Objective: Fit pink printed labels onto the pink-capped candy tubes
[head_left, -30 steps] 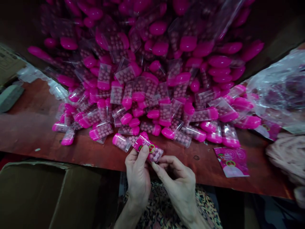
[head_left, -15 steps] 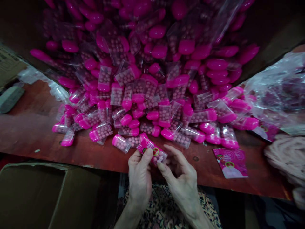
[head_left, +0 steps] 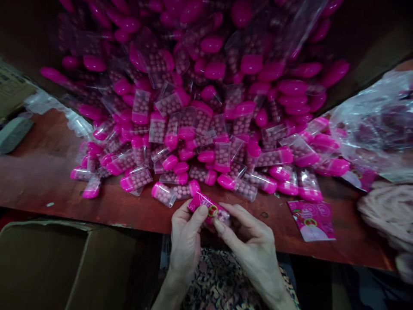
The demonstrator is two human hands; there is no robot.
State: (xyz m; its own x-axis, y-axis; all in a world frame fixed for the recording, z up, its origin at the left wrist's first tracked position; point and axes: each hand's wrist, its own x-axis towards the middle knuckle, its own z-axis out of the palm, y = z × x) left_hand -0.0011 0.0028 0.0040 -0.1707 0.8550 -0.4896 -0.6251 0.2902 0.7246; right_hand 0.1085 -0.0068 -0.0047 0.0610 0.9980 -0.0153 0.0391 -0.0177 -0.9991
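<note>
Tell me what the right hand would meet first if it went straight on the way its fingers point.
The labelled pink-capped tube, held by the left hand. The right hand points up and left at it, and its fingertips look already at or on the tube, though depth is hard to judge.

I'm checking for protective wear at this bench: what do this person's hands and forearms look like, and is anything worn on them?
The left hand and right hand are bare, with no gloves, and no ring or watch shows. The forearms show no sleeve down to where they leave the view. Below them lies a dark, mottled print fabric, probably clothing, though the view doesn't settle that.
</note>
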